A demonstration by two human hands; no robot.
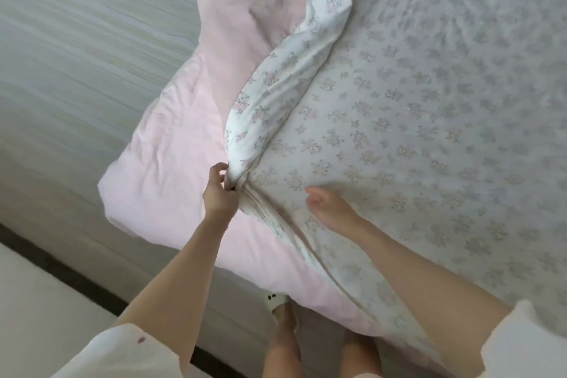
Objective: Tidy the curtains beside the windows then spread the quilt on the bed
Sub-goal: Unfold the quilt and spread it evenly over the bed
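The quilt (414, 107) is white with small pink and grey flowers and covers most of the bed. Its left edge is folded back in a thick roll (276, 95), baring the plain pink underside (184, 138) that hangs over the bed's side. My left hand (219, 193) pinches the gathered fabric at the lower end of that roll. My right hand (329, 207) hovers just above the flowered surface to the right, fingers loosely apart, holding nothing. No curtains or windows are in view.
A pale striped floor (76, 55) runs along the left of the bed. A dark strip (76, 282) crosses the floor at the lower left. My legs and a white slipper (276, 305) stand close against the bed's edge.
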